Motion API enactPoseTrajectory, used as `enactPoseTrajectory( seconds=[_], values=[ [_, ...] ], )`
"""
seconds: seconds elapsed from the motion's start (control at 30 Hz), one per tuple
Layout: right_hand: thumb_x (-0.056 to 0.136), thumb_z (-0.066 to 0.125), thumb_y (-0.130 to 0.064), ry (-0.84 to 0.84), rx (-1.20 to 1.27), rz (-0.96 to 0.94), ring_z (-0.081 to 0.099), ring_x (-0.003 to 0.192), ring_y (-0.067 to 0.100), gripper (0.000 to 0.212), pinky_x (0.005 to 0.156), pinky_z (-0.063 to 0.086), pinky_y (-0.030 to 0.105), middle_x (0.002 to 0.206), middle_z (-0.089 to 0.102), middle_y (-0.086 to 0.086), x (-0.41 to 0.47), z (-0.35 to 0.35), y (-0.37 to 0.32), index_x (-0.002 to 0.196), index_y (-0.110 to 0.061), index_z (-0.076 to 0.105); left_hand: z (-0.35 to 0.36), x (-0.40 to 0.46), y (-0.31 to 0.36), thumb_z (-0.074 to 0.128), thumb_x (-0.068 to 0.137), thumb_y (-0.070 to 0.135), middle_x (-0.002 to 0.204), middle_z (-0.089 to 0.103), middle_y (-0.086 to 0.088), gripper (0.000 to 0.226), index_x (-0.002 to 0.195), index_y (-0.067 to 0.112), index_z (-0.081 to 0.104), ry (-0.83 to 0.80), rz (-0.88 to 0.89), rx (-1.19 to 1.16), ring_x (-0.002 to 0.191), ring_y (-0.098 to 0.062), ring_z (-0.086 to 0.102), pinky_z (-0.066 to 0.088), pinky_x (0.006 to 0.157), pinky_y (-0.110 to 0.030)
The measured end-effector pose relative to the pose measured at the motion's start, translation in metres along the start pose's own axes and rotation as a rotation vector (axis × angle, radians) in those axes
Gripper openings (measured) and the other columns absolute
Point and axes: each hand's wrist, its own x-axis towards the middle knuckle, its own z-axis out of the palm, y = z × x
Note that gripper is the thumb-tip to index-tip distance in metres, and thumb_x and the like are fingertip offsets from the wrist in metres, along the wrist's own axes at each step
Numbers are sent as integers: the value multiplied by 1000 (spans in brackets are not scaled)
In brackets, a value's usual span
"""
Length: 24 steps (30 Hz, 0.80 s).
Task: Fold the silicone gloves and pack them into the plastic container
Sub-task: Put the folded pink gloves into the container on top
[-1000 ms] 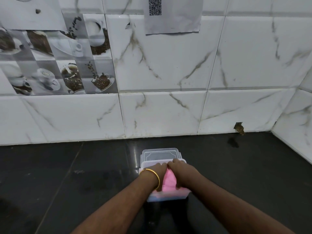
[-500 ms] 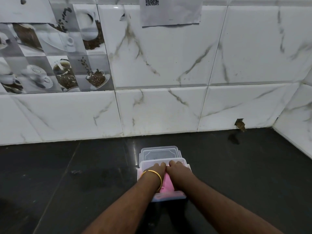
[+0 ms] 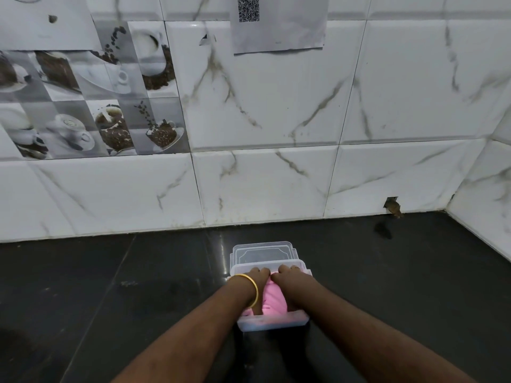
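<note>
A clear plastic container (image 3: 273,324) stands on the dark counter, low in the middle of the head view. Pink silicone gloves (image 3: 272,299) lie folded inside it, mostly covered by my hands. My left hand (image 3: 255,279), with a gold bangle on the wrist, and my right hand (image 3: 293,277) press side by side down on the gloves, fingers curled toward the far wall of the container. The fingertips are hidden inside.
The container's clear lid (image 3: 264,252) lies just behind it toward the wall. A white marble-tiled wall (image 3: 262,183) rises behind the black counter (image 3: 110,299), and another tiled wall closes the right corner. A small hole (image 3: 392,207) marks the wall's base at right.
Both hands have stayed pressed on the pink gloves in the container, pushing them lower. The view has shifted slightly.
</note>
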Motion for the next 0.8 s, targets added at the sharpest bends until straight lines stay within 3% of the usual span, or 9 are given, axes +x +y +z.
enactPoseTrajectory(
  seconds=[0.1, 0.17, 0.27, 0.4, 0.5, 0.57, 0.63, 0.7, 0.8],
  values=[
    [70, 86, -18, -96, 72, -11, 46, 130, 31, 84, 106, 41, 38, 142, 45, 11, 0, -20, 7, 143, -15, 44, -21, -6, -5, 82, 73, 25, 143, 48, -12, 93, 148, 14, 28, -79, 40, 8, 127, -30, 51, 44, 104, -38],
    [77, 80, -15, -73, 218, -3, 50, 127, 25, 70, 100, 40, 30, 138, 52, 8, -1, -37, 14, 140, -13, 50, -35, -6, -14, 76, 81, 21, 140, 53, -10, 81, 148, 12, 31, -108, 44, -150, 119, -30, 57, 48, 100, -39],
    [80, 75, -5, 41, 509, 94, 68, 92, 25, 44, 81, 57, 32, 116, 67, 11, 1, -57, 26, 122, -10, 64, -49, 0, -33, 67, 88, 13, 116, 65, -11, 47, 132, 10, 51, -35, 14, -567, 93, -24, 65, 58, 79, -41],
    [80, 68, 1, 329, 911, 247, 62, 55, 17, 20, 55, 58, 26, 83, 70, 13, 10, -71, 45, 97, -9, 68, -52, 22, -64, 71, 86, 23, 85, 65, -4, 19, 100, 15, 63, 295, -70, -933, 77, -20, 65, 52, 57, -28],
    [80, 75, -10, 474, 1168, 356, 62, 63, 16, 28, 57, 56, 28, 86, 69, 10, 27, -65, 57, 105, -12, 62, -39, 45, -84, 72, 84, 29, 90, 65, -10, 32, 105, 8, 62, 454, -225, -1114, 73, -23, 62, 48, 57, -29],
    [80, 78, -22, 483, 1180, 452, 64, 75, 17, 37, 64, 57, 33, 99, 67, 8, 41, -50, 66, 111, -13, 60, -26, 55, -92, 70, 84, 36, 99, 64, -13, 41, 109, 7, 57, 491, -361, -1073, 84, -32, 65, 50, 68, -34],
    [80, 77, -28, 373, 1165, 529, 58, 74, 17, 39, 55, 49, 32, 98, 61, 8, 54, -32, 74, 108, -13, 55, -11, 66, -98, 65, 87, 40, 97, 63, -17, 43, 104, 1, 58, 447, -439, -1050, 85, -34, 63, 53, 74, -38],
    [79, 77, -29, 238, 1208, 586, 48, 61, 17, 35, 47, 39, 27, 81, 52, 8, 63, -15, 80, 93, -13, 49, 5, 81, -109, 60, 83, 51, 104, 67, -24, 63, 110, -6, 61, 343, -486, -1047, 93, -37, 66, 57, 86, -43],
    [80, 77, -31, 142, 1238, 639, 49, 58, 19, 37, 45, 38, 23, 77, 51, 10, 72, 2, 84, 92, -6, 53, 37, 119, -133, 54, 74, 62, 114, 66, -26, 76, 111, -3, 64, 296, -524, -1059, 102, -39, 67, 56, 89, -48]
  ],
)
